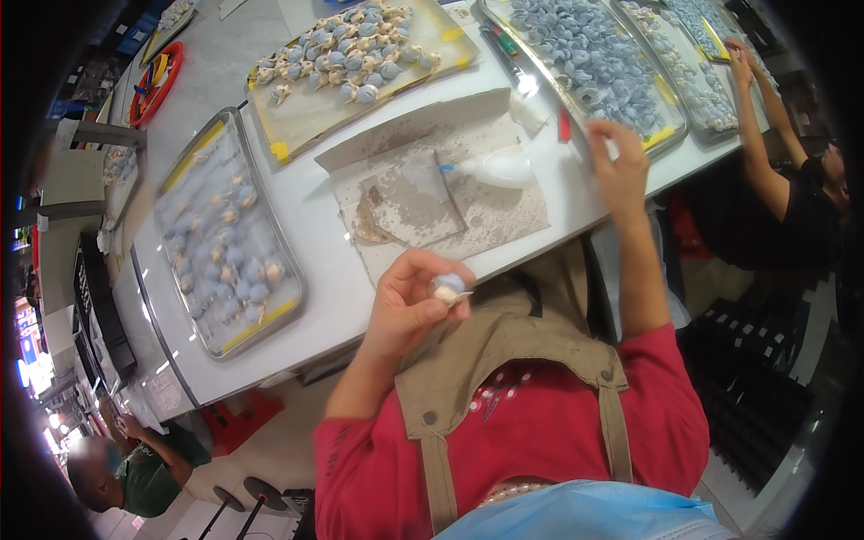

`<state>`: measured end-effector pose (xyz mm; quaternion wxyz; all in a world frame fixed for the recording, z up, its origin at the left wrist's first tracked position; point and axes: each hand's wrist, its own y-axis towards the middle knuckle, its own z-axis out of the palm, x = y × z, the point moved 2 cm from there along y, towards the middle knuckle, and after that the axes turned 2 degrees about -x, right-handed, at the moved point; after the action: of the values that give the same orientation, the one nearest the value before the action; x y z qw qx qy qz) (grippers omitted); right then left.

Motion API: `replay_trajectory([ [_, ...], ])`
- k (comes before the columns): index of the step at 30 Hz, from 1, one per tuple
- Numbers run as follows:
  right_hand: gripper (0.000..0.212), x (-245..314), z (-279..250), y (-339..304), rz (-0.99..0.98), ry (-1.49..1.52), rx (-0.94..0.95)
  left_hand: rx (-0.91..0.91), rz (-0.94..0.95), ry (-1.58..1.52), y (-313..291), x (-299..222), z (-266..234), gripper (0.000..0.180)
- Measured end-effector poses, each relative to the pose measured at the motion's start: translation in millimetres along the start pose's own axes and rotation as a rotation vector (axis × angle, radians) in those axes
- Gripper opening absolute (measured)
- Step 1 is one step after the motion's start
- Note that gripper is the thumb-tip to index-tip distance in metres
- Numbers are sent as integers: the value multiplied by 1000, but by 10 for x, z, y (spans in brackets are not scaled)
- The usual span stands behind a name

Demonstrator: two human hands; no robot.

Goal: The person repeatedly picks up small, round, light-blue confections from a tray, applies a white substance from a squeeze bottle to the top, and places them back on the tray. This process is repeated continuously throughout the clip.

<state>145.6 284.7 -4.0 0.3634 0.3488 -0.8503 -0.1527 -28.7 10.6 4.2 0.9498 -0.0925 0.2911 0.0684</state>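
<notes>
My left hand [409, 297] is closed around a small figurine piece [447, 288], cream-coloured with a rounded blue-grey part, just off the table's front edge. Out to the right, my right hand [621, 171] is raised beside a tray of blue-grey shell-like parts [598, 76]. Its fingers are bent and apart, slightly blurred, and I make out nothing between them. In front of me lies a stained cardboard sheet [513, 207] with a folded-up back edge. On it rests a white squeeze bottle [499, 169] with a blue tip, beside a stained flat pad [414, 202].
A metal tray of blue-and-cream pieces [211, 288] stands at left. Behind the cardboard is another tray of similar pieces [369, 99]. A red ring-shaped holder [155, 85] sits far left. One person [765, 171] works at right, another [148, 468] at lower left.
</notes>
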Motion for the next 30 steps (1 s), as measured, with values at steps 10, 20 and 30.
replay_trajectory([
  [10,23,-306,78,570,-100,-320,73,-80,-98,101,95,202,192,35],
  [20,22,-74,-91,371,250,366,139,-201,-154,172,104,293,159,30],
  [30,34,1153,-14,-443,31,946,560,-252,-122,143,93,281,133,41],
])
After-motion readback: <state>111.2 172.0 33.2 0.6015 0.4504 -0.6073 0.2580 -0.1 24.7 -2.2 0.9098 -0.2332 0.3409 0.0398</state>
